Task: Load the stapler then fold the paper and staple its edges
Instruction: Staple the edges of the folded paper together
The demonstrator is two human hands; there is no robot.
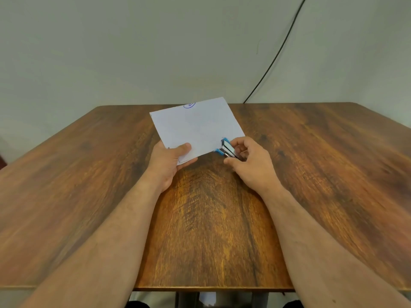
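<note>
A folded white paper (198, 126) with a blue pen mark near its far edge is lifted off the wooden table (211, 218), tilted up toward the wall. My left hand (170, 162) pinches its near left corner, thumb on top and fingers beneath. My right hand (249, 162) grips a small blue and silver stapler (225, 148), whose jaws straddle the paper's near right edge. The back of the stapler is hidden inside my fingers.
A black cable (275, 56) runs down the pale wall to the table's far edge. The near table edge (213, 289) lies just before me. Below it a bit of white paper (208, 298) shows on the floor.
</note>
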